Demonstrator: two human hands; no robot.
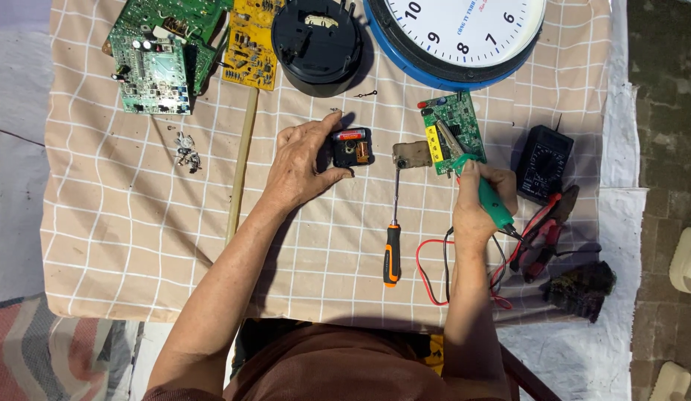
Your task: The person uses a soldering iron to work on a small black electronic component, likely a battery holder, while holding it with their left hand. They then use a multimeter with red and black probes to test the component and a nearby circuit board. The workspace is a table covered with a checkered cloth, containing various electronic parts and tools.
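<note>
The left hand (297, 167) grips a small black clock module (352, 145), thumb below and fingers curled over its left edge; the module rests on the checked cloth (137, 223) with a red-ended battery along its top. The right hand (483, 197) is closed around the green handle of a soldering iron (475, 174), whose tip points up and left onto a small green board (453, 130). Just left of that board lies a brownish plate (412, 154), and below it a screwdriver (393, 238) with an orange-and-black handle lies upright on the cloth between the two hands. Right of the iron sit a black multimeter (543, 162), red-handled pliers (542, 234) and red and black leads (434, 275). Along the far edge are a blue-rimmed wall clock (464, 37), a round black housing (318, 44), a yellow board (250, 44) and larger green boards (156, 56). A wooden stick (241, 163) lies left of the left forearm, with small metal parts (187, 152) beyond.
</note>
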